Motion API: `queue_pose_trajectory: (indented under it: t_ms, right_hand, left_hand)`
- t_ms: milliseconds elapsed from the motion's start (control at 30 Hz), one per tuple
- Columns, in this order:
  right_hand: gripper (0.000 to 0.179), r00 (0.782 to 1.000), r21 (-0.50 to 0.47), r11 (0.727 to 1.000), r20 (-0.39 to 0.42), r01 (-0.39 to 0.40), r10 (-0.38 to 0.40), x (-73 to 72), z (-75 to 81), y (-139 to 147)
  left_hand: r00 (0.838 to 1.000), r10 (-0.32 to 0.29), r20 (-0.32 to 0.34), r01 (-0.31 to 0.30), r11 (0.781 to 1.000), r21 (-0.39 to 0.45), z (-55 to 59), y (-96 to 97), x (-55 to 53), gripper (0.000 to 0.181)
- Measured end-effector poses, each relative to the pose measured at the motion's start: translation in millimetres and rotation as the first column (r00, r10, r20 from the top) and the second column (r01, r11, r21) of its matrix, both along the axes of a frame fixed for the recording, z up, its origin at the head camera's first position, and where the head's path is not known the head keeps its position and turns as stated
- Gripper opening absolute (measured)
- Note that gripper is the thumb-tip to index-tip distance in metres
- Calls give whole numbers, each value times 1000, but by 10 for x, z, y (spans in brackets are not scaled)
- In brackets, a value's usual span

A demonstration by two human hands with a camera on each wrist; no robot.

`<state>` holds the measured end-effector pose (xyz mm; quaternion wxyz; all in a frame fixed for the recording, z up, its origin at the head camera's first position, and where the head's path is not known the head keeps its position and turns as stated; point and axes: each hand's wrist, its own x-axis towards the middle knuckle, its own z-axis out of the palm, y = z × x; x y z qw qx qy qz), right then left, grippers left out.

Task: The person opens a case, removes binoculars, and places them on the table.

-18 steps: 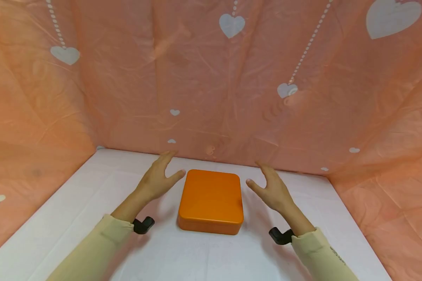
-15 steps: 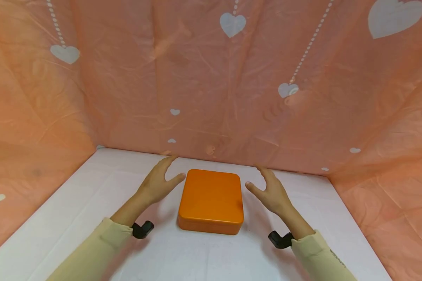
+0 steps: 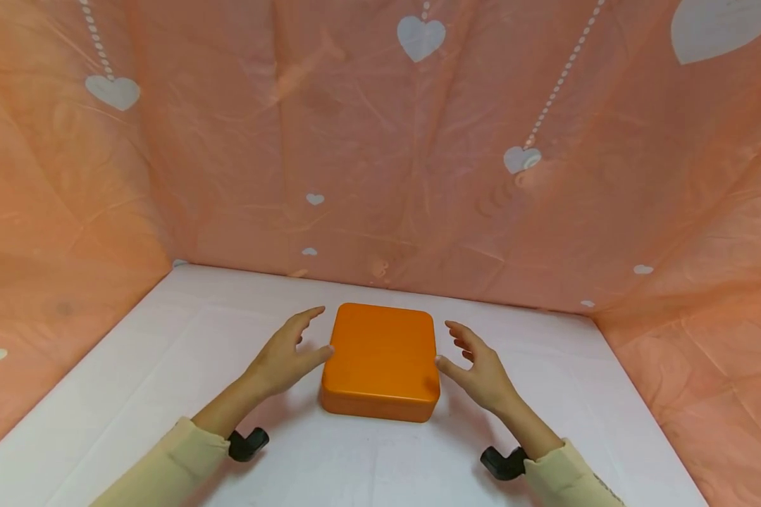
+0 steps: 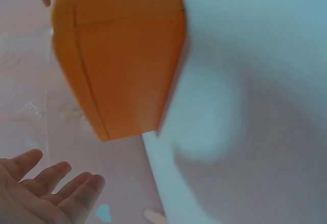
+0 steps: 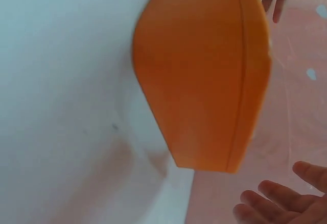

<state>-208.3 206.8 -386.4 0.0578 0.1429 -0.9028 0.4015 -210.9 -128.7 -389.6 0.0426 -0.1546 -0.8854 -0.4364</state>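
Note:
An orange square box (image 3: 382, 352) with rounded corners lies flat on the white table. Along its side, a seam below the top rim shows in both wrist views, like the edge of a lid. My left hand (image 3: 282, 359) hovers at the box's left side, fingers extended and thumb tip close to its edge. On the opposite side is my right hand (image 3: 482, 373), its thumb close to the right edge and its fingers slightly bent. Whether either thumb touches the box, I cannot tell. The fingers (image 4: 82, 196) in the left wrist view stand apart from the orange side. Neither hand grips anything.
The white tabletop (image 3: 228, 303) extends around the box. A peach curtain (image 3: 380, 155) with pale hearts rises behind the table and at both sides. Each wrist carries a black mount, the left mount (image 3: 249, 445) and the right mount (image 3: 504, 463).
Both hands have come down and back toward me, and their thumbs are now nearer the box's side edges. The fingers have drawn in somewhat. The box stays in place.

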Motion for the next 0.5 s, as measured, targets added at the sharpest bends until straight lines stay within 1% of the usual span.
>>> queue_pose_trajectory:
  t_ms: [67,167,267,367,500]
  right_hand:
    - [63,1000,-10,1000,25,-4,4,24,-38,-20]
    - [66,998,-29,1000,54,-11,13,54,-99,-52]
    - [71,996,-53,999,87,-11,16,84,-155,-94]
    - [77,993,-54,999,116,-5,11,121,-188,-132]
    - [84,991,-45,999,137,-1,7,151,-225,-159]
  left_hand:
    - [1000,-7,18,7,1000,-7,-24,7,22,72]
    - [998,-13,67,13,1000,-8,-56,19,51,77]
    - [993,-27,116,25,999,20,-83,32,75,81]
    - [987,-45,156,35,997,65,-112,47,91,84]
    - [979,-61,194,45,995,88,-154,76,116,90]
